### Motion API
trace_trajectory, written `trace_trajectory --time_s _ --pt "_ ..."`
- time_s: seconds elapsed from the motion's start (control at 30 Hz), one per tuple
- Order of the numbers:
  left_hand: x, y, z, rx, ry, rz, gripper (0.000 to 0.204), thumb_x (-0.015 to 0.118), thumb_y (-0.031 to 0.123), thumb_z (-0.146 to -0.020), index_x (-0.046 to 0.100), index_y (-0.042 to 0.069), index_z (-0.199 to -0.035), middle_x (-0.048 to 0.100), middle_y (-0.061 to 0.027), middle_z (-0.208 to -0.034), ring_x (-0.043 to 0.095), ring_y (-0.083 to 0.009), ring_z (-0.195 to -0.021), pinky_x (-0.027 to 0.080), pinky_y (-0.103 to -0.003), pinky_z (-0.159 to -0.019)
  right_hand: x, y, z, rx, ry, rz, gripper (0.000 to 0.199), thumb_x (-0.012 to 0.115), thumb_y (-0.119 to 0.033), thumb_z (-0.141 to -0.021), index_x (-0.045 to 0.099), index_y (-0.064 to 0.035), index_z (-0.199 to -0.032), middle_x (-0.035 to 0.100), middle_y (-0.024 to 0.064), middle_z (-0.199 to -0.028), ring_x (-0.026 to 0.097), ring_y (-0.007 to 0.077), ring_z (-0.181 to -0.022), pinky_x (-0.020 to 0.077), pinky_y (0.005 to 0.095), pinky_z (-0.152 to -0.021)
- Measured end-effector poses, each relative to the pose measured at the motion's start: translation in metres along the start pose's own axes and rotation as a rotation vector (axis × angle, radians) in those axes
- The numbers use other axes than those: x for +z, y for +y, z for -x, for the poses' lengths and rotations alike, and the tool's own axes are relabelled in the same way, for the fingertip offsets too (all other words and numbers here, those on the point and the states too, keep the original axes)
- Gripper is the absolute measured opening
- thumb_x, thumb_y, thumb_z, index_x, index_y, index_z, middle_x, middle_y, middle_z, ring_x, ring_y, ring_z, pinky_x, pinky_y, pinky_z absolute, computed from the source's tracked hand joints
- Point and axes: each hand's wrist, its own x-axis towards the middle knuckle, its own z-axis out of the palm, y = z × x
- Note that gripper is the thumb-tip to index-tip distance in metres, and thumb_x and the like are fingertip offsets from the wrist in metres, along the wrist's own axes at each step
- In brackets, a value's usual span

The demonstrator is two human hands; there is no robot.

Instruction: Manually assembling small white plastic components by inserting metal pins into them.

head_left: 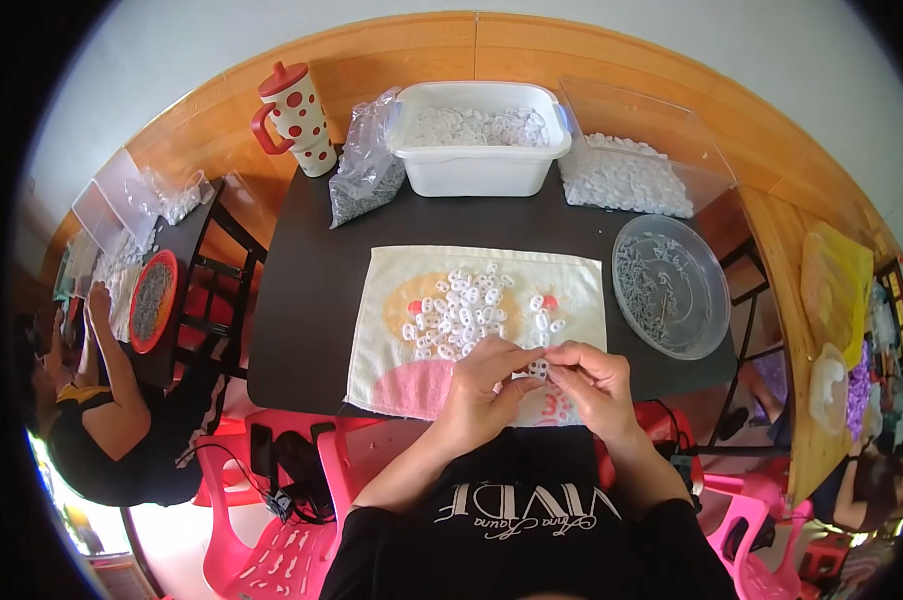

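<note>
My left hand [483, 388] and my right hand [593, 385] meet over the near edge of a printed towel [381, 380]. Thumbs and fingers of both pinch a small white plastic piece with holes [538, 368]. Whether a smaller part sits between the right fingertips cannot be made out. Just beyond my left hand, a loose pile of similar white pieces [463, 312] lies on the towel. A smaller group of them [542, 321] lies apart to the right, beyond my right hand.
Right of the towel stands a round clear tray [713, 325] of small grey parts. Along the back are a spotted tumbler [301, 125], a bag of grey parts [368, 185], a white tub [476, 172] and a clear bin [661, 160] of white pieces. Another person [121, 410] works at the left.
</note>
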Motion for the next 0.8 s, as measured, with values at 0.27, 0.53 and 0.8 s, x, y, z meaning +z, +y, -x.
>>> trace_trajectory --time_s 0.27,0.53,0.8 --pt "0.002 -0.006 0.005 0.02 0.045 -0.075 0.039 0.072 -0.01 -0.076 0.071 0.0 -0.113 0.066 -0.009 -0.087 0.059 -0.0204 -0.076 0.048 -0.031 -0.065 0.008 0.003 -0.003 -0.152 -0.018 0.117 0.013 0.058 0.012 -0.092 0.064 0.0081 -0.103 0.062 0.0049 -0.092 0.055 0.0056 -0.076 0.0438 0.0205 -0.066" --pt "0.002 -0.015 0.01 0.067 0.054 -0.293 0.036 0.072 -0.009 -0.074 0.071 -0.001 -0.109 0.066 -0.0123 -0.084 0.061 -0.0244 -0.077 0.049 -0.032 -0.064 0.007 0.021 -0.009 -0.192 -0.031 0.398 0.01 0.059 0.013 -0.09 0.064 0.005 -0.091 0.061 0.0032 -0.083 0.055 0.0059 -0.072 0.043 0.0217 -0.062" --pt "-0.002 -0.012 0.011 -0.154 0.011 -0.012 0.026 0.066 -0.012 -0.084 0.07 -0.003 -0.108 0.064 -0.009 -0.083 0.066 -0.0141 -0.066 0.05 -0.027 -0.066 0.008 0.018 -0.008 -0.04 0.002 0.135 0.013 0.059 0.017 -0.089 0.064 0.0077 -0.095 0.064 0.0057 -0.093 0.056 0.0053 -0.074 0.0447 0.0194 -0.064"
